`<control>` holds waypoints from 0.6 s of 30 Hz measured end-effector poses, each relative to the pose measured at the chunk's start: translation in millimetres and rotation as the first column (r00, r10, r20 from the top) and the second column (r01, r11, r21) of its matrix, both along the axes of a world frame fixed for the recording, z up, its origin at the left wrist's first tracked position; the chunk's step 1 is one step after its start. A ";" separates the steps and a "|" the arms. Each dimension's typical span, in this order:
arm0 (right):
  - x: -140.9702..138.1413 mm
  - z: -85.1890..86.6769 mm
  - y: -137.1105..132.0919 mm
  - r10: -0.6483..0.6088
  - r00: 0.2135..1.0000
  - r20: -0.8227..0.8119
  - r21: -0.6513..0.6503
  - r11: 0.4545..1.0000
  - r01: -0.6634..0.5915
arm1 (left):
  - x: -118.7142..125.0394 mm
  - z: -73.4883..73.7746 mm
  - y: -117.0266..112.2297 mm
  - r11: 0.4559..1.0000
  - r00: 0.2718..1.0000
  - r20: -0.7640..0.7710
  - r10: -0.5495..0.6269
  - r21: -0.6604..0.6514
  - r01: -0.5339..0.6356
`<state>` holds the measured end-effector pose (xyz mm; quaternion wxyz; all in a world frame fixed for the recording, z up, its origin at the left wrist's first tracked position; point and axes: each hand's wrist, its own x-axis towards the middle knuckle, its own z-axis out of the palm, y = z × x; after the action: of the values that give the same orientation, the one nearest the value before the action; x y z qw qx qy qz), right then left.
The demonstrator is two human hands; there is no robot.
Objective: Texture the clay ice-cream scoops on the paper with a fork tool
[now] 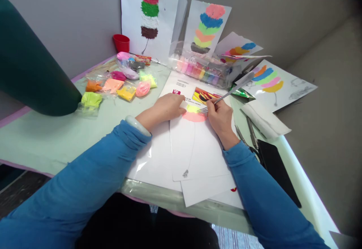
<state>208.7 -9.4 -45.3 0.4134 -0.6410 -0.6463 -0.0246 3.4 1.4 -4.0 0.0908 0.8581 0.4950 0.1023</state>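
My right hand [222,119] grips a metal fork [233,90], its tines touching the clay on a white sheet of paper [181,147]. On that sheet a pink clay band [195,117] lies below a yellow clay patch [192,108]. From the pink band a thin drawn line runs down to a small dark scribble [185,173]. My left hand [169,107] lies on the paper at the left side of the clay, fingers stretched out and holding nothing. The far edge of the clay is partly hidden by my hands.
Bagged coloured clay [126,92] is scattered at the left, near a red cup [121,43] and a large dark green cylinder [36,64]. Behind stand a clear plastic case [203,71] and finished pictures [209,26]. A folded tissue [264,119] and black phone [278,169] lie right.
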 end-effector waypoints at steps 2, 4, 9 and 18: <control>-0.5 -0.2 -0.1 0.013 1.000 0.012 -0.005 1.000 -0.013 | 0.2 1.6 -1.0 1.000 1.000 -0.011 0.007 -0.010 -0.007; -0.5 -0.5 0.1 0.017 0.999 0.032 -0.010 1.000 -0.017 | 0.5 2.7 -1.7 1.000 1.000 -0.020 0.014 -0.020 -0.014; 0.1 -0.6 0.8 -0.024 0.997 0.069 -0.017 1.000 0.025 | 0.5 1.7 -1.0 1.000 1.000 -0.022 0.005 -0.010 -0.006; 2.3 -2.0 1.3 -0.030 0.999 0.037 0.008 1.000 0.029 | -0.1 -1.2 0.5 1.000 1.000 -0.017 0.006 0.003 -0.006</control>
<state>211.0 -8.1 -47.4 0.4035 -0.6482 -0.6441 -0.0449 3.4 1.9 -5.2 0.0852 0.8576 0.4980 0.0959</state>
